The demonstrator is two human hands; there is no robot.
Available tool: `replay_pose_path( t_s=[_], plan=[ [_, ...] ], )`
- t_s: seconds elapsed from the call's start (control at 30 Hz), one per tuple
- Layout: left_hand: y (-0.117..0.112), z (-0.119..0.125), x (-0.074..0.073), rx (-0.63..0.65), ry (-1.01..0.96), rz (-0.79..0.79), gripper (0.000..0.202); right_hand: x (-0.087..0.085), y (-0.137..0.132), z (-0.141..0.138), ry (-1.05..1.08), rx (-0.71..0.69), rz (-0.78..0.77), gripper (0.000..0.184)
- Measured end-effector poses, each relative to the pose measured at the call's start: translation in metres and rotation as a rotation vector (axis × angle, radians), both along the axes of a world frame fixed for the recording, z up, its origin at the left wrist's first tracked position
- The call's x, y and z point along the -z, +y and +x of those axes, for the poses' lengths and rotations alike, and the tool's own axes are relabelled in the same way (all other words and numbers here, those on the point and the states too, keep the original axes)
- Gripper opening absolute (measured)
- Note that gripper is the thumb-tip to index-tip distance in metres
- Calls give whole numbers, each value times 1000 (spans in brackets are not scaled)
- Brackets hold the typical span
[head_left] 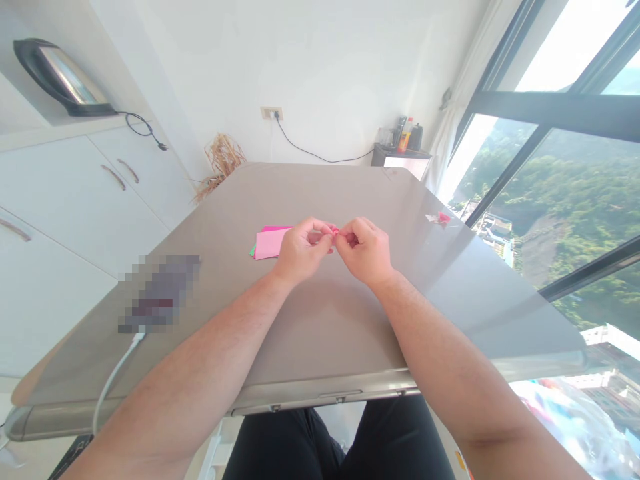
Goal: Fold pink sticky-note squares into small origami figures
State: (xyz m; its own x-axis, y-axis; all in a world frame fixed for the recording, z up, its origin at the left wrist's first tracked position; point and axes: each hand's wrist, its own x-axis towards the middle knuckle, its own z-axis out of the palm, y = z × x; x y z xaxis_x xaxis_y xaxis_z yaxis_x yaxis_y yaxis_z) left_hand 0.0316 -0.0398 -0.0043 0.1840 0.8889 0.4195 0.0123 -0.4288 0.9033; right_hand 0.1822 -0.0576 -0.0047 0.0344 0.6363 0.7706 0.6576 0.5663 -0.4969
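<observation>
My left hand (306, 248) and my right hand (365, 248) meet over the middle of the table, fingertips pinched together. Between them is a small pink-red piece (335, 231), probably paper, mostly covered by the fingers; its shape I cannot make out. Both hands are closed on it. Just left of my left hand, partly behind it, lies a short stack of coloured paper (270, 244) with light pink on top and magenta and green edges showing beneath.
A blurred-out dark device (163, 293) with a white cable (117, 367) lies at the table's left. Small pink and clear scraps (443, 218) lie near the right edge. An electric kettle (70, 77) stands on the left counter; bottles (405, 135) stand on a cabinet behind the table.
</observation>
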Motion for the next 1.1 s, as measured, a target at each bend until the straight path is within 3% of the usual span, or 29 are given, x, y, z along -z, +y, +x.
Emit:
replay_pose_path(
  t_s=[0.63,0.87,0.97,1.1],
  plan=[
    [4,-1,4,16,41,24,7,0,1,0,-158,136,6,22],
    [3,-2,2,33,62,17,8,1,0,-1,-131,108,-9,22],
    [4,-3,2,30,89,26,8,0,-1,-1,-84,77,-56,20],
    [6,-6,2,25,120,40,9,-6,-3,3,36,-27,-251,13]
  ],
)
